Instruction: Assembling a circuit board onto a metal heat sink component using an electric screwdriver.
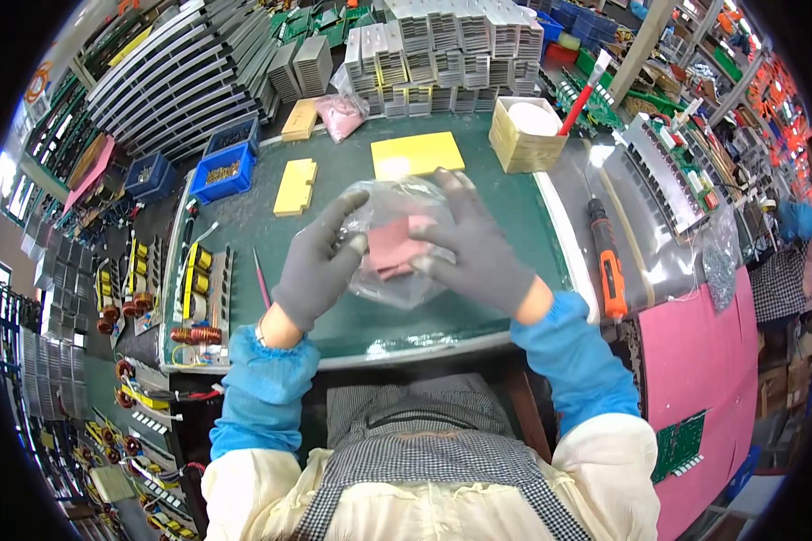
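Note:
Over the green work mat, a crumpled clear plastic bag [390,200] is held between both hands, with flat pink pieces [392,248] in it. My left hand [320,266], in a grey glove with bare wrist, grips the bag's left side between thumb and fingers. My right hand [483,248], gloved alike, has its thumb and a finger at the right edge of the pink pieces, while another finger stretches toward the far side. Whether those fingertips press the pieces directly or through the plastic, I cannot tell. A yellow board [417,154] lies just beyond the bag.
A notched yellow piece [295,187] and a blue screw bin [221,174] lie left. A screwdriver [261,278] rests beside my left wrist. To the right are an orange power driver [610,270] and a box [525,135] with a brush. Metal heatsinks [442,54] are stacked behind.

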Available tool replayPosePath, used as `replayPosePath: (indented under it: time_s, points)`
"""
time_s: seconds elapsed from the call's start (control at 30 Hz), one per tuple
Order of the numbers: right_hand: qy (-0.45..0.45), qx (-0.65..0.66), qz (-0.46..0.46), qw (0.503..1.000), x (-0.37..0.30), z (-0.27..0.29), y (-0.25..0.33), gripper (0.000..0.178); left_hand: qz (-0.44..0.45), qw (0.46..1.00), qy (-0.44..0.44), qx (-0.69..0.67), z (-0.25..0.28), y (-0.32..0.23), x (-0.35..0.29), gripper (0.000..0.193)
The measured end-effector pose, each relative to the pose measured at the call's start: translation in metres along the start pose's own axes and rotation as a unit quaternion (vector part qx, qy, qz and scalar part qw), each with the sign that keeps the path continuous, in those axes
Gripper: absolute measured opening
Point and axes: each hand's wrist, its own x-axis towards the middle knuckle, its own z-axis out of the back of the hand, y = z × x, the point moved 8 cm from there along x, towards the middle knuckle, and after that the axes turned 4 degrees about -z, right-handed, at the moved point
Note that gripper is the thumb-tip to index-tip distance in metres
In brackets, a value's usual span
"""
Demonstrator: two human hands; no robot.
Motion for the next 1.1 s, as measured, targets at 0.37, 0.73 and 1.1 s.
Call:
replayPosePath:
  time_s: [0.37, 0.73, 1.1]
  points:
    - [-0.024, 0.056, -0.192, 0.979, 0.001, 0.071, -0.091, 0.017, -0.084, 0.977, 0.192, 0.044, -0.002, 0.043, 0.174, 0.07]
    - [-0.057, 0.03, -0.302, 0.951, -0.047, 0.122, -0.113, 0.019, -0.034, 0.836, 0.372, 0.403, -0.11, 0.139, 0.216, 0.128]
    - [-0.025, 0.029, -0.289, 0.956, -0.033, 0.121, -0.111, 0.025, -0.006, 0.797, 0.382, 0.467, -0.087, 0.139, 0.2, 0.12]
